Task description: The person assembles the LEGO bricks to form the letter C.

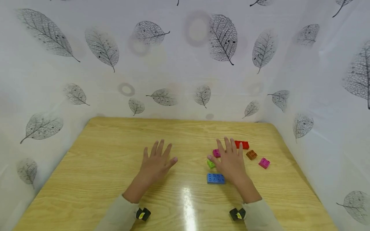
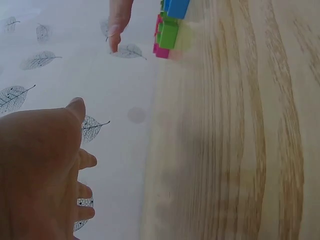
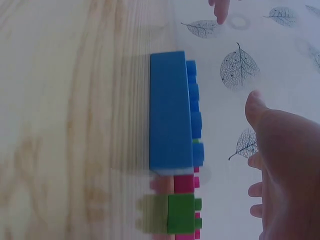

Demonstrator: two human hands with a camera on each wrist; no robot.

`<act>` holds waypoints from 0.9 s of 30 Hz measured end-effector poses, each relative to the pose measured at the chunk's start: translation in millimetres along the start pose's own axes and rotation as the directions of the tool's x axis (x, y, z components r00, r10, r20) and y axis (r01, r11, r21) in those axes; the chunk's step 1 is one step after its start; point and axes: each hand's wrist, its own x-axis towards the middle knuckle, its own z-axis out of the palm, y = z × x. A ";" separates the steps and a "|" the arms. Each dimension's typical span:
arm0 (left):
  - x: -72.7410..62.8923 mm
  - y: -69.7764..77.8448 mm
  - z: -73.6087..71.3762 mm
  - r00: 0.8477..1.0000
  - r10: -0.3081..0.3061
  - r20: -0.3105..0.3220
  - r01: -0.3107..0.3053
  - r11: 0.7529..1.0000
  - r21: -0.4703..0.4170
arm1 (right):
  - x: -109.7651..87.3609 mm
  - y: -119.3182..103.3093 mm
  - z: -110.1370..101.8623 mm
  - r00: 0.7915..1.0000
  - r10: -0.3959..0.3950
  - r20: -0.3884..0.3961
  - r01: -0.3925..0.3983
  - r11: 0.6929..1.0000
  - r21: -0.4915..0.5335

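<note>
My left hand (image 1: 156, 163) hovers over the left-middle of the wooden table, its fingers spread and holding nothing. On the right, my right hand (image 1: 231, 163) is spread out too, above a scatter of toy building bricks. Nearest to it on the near side lies a blue brick (image 1: 215, 179), long and studded, large in the right wrist view. A lime green brick (image 1: 211, 164) sits partly hidden by the right thumb, with a magenta brick (image 1: 216, 153) just beyond. Past the fingertips is a red brick (image 1: 242, 145). An orange-brown brick (image 1: 251, 155) and a pink brick (image 1: 264, 163) lie further right.
The light wood table (image 1: 101, 154) reaches back to a white curtain (image 1: 179, 70) printed with dark leaves, which also hangs along both sides. A bright glare streak runs down the table's near middle. Each wrist wears a small dark device with a yellow mark.
</note>
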 end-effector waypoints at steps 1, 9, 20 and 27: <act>1.0 2.2 1.9 1.000 0.012 0.004 -0.012 1.000 0.000 | -0.6 2.1 -0.5 1.000 0.006 0.002 -0.006 1.000 0.001; 9.6 25.0 16.2 0.988 0.156 0.006 -0.156 0.988 0.003 | -6.9 23.1 -10.1 0.999 0.050 -0.008 -0.049 0.997 0.057; 14.3 54.6 29.0 0.940 0.325 0.107 -0.327 0.945 0.002 | -26.6 64.4 -23.4 0.992 0.128 -0.008 -0.127 0.989 0.073; 21.4 63.8 37.5 0.909 0.398 0.120 -0.383 0.914 -0.133 | -41.4 92.7 -33.6 0.983 0.179 0.034 -0.182 0.970 0.159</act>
